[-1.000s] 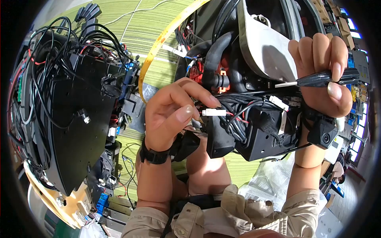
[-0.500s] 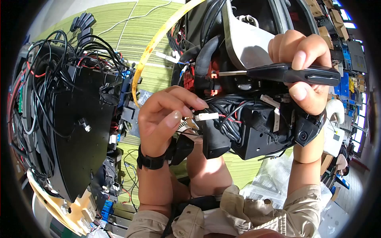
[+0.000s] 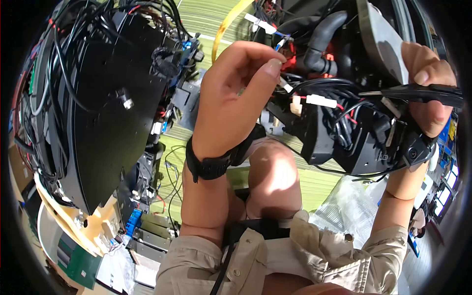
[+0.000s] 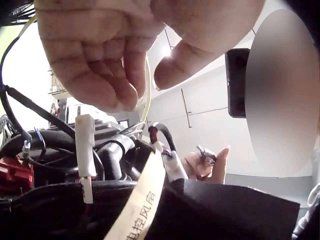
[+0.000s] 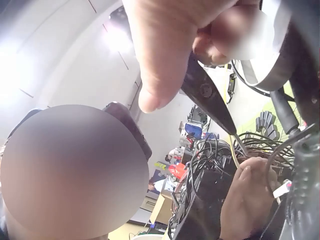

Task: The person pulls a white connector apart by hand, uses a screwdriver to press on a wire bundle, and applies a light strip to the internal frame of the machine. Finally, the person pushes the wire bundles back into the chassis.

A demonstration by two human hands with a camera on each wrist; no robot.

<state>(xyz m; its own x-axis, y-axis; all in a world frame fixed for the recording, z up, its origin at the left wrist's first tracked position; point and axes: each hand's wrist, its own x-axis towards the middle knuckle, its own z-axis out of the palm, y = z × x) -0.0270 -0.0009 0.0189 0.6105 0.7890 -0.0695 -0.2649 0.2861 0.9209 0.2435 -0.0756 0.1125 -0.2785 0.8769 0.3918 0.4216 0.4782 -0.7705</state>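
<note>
My right hand [image 3: 430, 88] grips a screwdriver [image 3: 413, 93] by its black handle, its thin metal shaft pointing left over the wiring. In the right wrist view the screwdriver [image 5: 207, 92] tapers down toward the left hand. My left hand [image 3: 236, 98] is raised left of the cable bundle, fingers loosely bent. In the left wrist view a gap shows between its thumb [image 4: 180, 67] and other fingertips. Close by are a white connector [image 3: 322, 101] on red and black wires and a beige connector [image 3: 296, 106]. Both lie over a black housing [image 3: 339, 147] packed with cables.
A large black panel unit [image 3: 113, 98] covered in cables stands at left. Behind the wiring are thick black hoses [image 3: 322, 44] and a grey curved panel [image 3: 381, 39]. A yellow strip [image 3: 228, 22] arches at the top. Clear plastic wrap [image 3: 339, 206] lies on the green floor.
The head view has shifted. My left hand has risen and drawn away from the white connector, while the right hand still holds the screwdriver, now over the right end of the cables.
</note>
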